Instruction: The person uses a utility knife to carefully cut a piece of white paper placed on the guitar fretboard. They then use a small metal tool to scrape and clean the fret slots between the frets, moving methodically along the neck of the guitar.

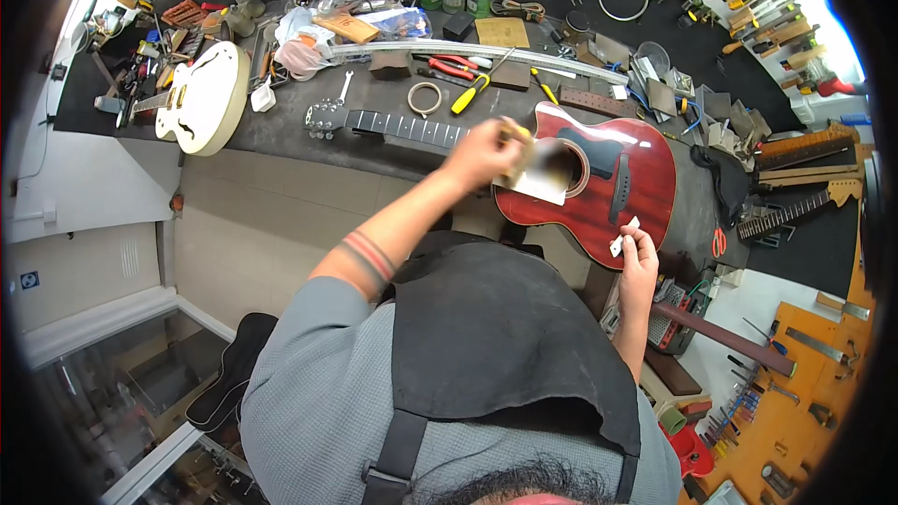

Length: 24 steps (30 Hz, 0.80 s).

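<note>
Red acoustic guitar [617, 173] lies on the bench at two o'clock. Left hand [482, 154] grips a yellowish block [517, 136] at the soundhole (sanding, I'd judge); right hand [639, 252] pinches a white scrap [625, 236] at its rim. Steady, even strokes are needed.

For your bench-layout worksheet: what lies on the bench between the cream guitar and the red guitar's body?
Head view: the red guitar's own neck and headstock span that stretch, with a coiled string just beyond; the cream guitar lies left.
</note>
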Available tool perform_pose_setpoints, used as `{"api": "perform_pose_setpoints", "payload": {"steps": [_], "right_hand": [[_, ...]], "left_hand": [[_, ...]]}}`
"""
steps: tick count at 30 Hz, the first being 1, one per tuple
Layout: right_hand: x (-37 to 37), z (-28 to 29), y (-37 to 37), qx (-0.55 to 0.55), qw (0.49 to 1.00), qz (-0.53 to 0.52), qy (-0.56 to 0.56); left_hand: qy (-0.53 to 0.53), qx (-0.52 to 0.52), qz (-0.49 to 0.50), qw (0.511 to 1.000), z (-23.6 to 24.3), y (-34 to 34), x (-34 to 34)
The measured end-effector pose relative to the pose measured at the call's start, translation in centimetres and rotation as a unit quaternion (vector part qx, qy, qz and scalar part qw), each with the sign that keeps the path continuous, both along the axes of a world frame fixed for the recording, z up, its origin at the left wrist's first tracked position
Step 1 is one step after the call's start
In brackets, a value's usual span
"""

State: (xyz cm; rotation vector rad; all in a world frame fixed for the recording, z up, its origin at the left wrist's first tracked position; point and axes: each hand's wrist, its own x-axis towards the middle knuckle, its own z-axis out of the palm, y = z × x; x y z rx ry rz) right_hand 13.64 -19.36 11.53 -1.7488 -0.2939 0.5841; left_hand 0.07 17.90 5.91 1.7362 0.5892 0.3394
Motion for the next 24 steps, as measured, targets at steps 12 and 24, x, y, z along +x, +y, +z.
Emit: {"api": "perform_pose_setpoints", "payload": {"steps": [12, 24], "right_hand": [[-0.2, -0.6, -1.1, -0.005, 0.999, -0.032, 0.017], [-0.4, 0.9, 0.6, -0.002, 1.000, 0.017, -0.010]], "left_hand": [[0.191, 0.420, 0.255, 0.850, 1.0, 11.7, -12.8], [0.062, 0.006, 0.153, 0.986, 0.0, 4.5, -6.0]]}}
